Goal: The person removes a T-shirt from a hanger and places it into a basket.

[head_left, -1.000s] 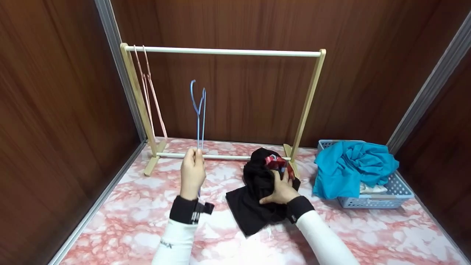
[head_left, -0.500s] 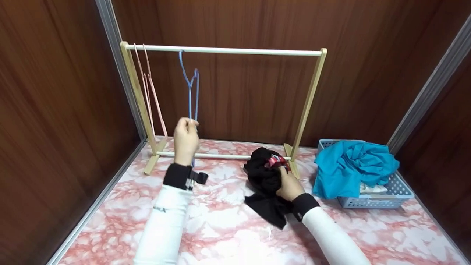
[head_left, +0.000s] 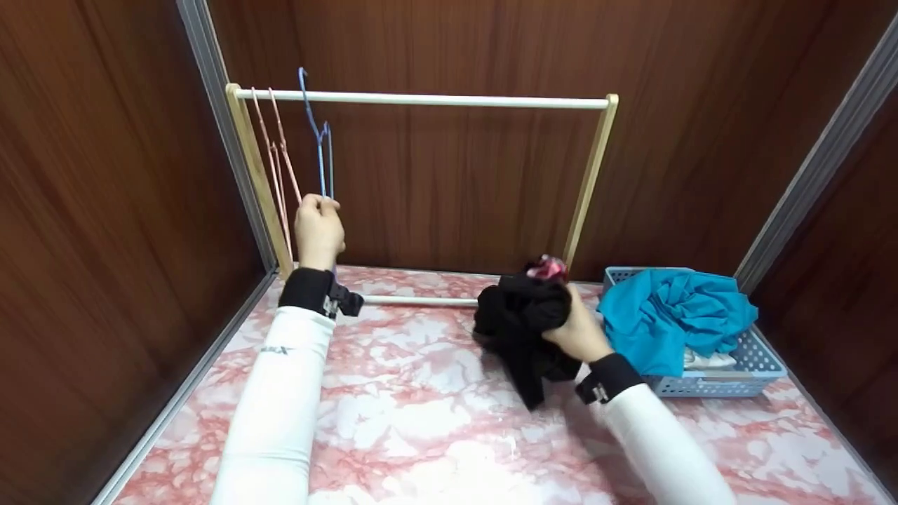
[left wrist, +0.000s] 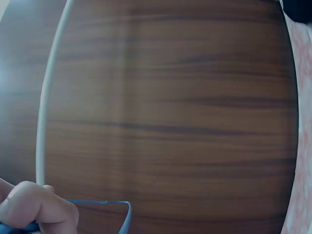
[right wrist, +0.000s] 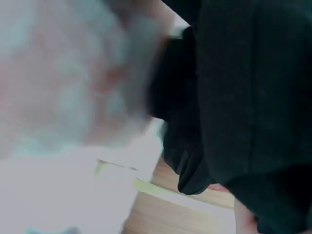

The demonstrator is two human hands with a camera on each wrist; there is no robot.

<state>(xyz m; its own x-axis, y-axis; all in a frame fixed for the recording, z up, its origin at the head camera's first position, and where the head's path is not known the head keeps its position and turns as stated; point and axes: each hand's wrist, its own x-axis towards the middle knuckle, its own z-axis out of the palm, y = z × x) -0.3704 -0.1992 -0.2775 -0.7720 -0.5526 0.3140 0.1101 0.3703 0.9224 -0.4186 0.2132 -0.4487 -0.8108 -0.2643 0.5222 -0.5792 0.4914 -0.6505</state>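
Observation:
My left hand (head_left: 319, 235) grips a blue clothes hanger (head_left: 322, 161) upright by its lower part. The hanger's hook rises just above the white rail (head_left: 435, 99) of a wooden clothes rack, right of two pink hangers (head_left: 284, 149). In the left wrist view, curled fingers (left wrist: 41, 209) hold the blue hanger (left wrist: 126, 225) below the rail. At right, my right hand (head_left: 582, 328) grips a bunched black garment (head_left: 523, 312) by its right side. A red patterned piece (head_left: 547, 268) shows at its top. Black fabric (right wrist: 253, 97) fills much of the right wrist view, hiding most of that hand.
A light blue basket (head_left: 761, 372) stands at the right, with a turquoise cloth (head_left: 673, 315) heaped over it and something white beneath. The rack's right post (head_left: 593, 182) rises behind the black garment. Wood-panelled walls (head_left: 421, 35) enclose the red-and-white marbled surface (head_left: 421, 407).
My left hand has carried the blue hanger up and left to the rail beside the pink hangers. My right hand has gathered the black garment and shifted it slightly right.

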